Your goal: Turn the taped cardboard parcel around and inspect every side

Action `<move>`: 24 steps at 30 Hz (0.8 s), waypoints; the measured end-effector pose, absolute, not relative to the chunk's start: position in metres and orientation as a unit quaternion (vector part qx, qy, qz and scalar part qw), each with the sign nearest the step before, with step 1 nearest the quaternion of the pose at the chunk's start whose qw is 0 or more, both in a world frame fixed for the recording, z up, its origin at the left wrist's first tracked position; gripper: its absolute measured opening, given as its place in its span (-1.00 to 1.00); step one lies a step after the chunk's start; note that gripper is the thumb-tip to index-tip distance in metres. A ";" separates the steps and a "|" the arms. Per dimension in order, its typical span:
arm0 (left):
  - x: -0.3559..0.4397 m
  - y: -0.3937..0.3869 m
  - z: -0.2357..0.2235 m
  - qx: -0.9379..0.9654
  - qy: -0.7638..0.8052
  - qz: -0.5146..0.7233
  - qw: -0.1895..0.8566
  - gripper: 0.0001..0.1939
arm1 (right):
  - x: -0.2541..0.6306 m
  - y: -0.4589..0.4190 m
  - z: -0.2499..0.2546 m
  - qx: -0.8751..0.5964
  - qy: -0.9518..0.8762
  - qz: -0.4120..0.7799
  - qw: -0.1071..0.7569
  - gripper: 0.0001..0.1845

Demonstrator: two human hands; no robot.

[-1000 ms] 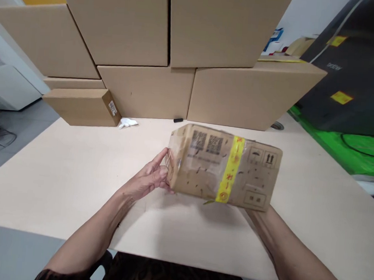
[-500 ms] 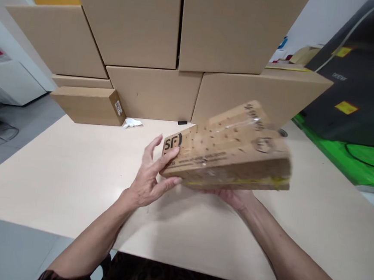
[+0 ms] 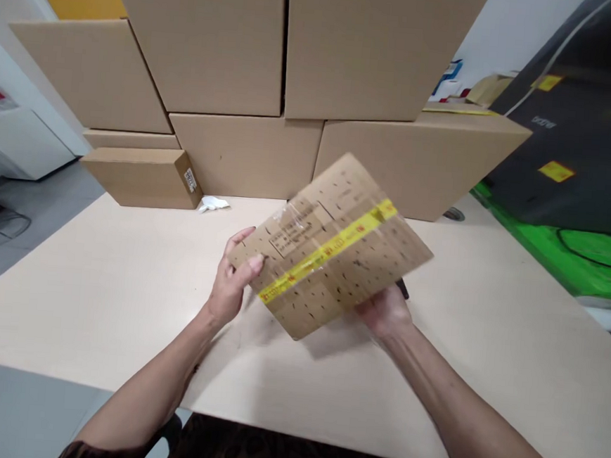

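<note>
Both hands hold a brown cardboard box [image 3: 327,287] tilted above the table, one broad face turned towards me. Yellow printed tape runs slantwise across that face, among small dark marks and a printed panel. My left hand [image 3: 232,280] grips the left corner, its thumb on the face and its fingers partly behind. At the lower right edge my right hand [image 3: 386,311] supports the box, most of its fingers hidden underneath. A dark object [image 3: 402,288] shows just beyond the right hand; I cannot tell what it is or whether the hand touches it.
Large cardboard boxes [image 3: 203,44] are stacked along the back of the pale table [image 3: 120,299]. A smaller closed box [image 3: 135,177] and a crumpled white scrap [image 3: 213,204] lie at the back left. Right of the table stand a black machine [image 3: 583,124] and a green surface [image 3: 599,256].
The box has been turned over in my hands, so the printed side with the large logo has gone from view and the yellow-taped face now shows.
</note>
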State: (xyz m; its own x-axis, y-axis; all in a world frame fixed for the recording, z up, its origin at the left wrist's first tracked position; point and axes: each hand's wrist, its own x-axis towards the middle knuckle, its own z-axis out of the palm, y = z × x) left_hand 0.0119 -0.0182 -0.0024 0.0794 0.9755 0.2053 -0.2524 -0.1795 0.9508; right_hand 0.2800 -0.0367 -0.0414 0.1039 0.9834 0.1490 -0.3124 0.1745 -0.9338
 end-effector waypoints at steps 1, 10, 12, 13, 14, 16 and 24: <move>0.013 -0.016 0.000 0.477 0.370 0.573 0.554 -0.28 | 0.280 -0.036 -0.036 -0.391 -0.407 0.529 0.633 -0.53; 0.009 -0.015 0.014 0.439 0.454 0.517 0.578 -0.17 | 0.279 -0.033 -0.015 -0.411 -0.251 0.541 0.690 -0.50; 0.008 -0.013 0.014 0.436 0.459 0.507 0.586 -0.15 | 0.284 -0.031 -0.015 -0.407 -0.251 0.543 0.690 -0.42; 0.008 -0.012 0.013 0.431 0.463 0.502 0.590 -0.13 | 0.286 -0.030 -0.016 -0.411 -0.254 0.544 0.687 -0.40; 0.008 -0.011 0.012 0.426 0.467 0.498 0.593 -0.12 | 0.289 -0.029 -0.015 -0.417 -0.257 0.543 0.682 -0.41; 0.009 -0.008 0.011 0.418 0.476 0.492 0.597 -0.08 | 0.293 -0.028 -0.014 -0.429 -0.268 0.533 0.678 -0.45; 0.007 -0.005 0.011 0.425 0.431 0.514 0.608 -0.10 | 0.290 -0.032 -0.006 -0.455 -0.322 0.433 0.709 -0.48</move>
State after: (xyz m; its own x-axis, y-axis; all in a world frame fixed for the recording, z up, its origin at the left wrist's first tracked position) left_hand 0.0067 -0.0046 0.0107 0.0999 0.9912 -0.0868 -0.2590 0.1101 0.9596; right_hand 0.2903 -0.0324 -0.0062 0.4187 0.9060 0.0628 -0.3210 0.2124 -0.9230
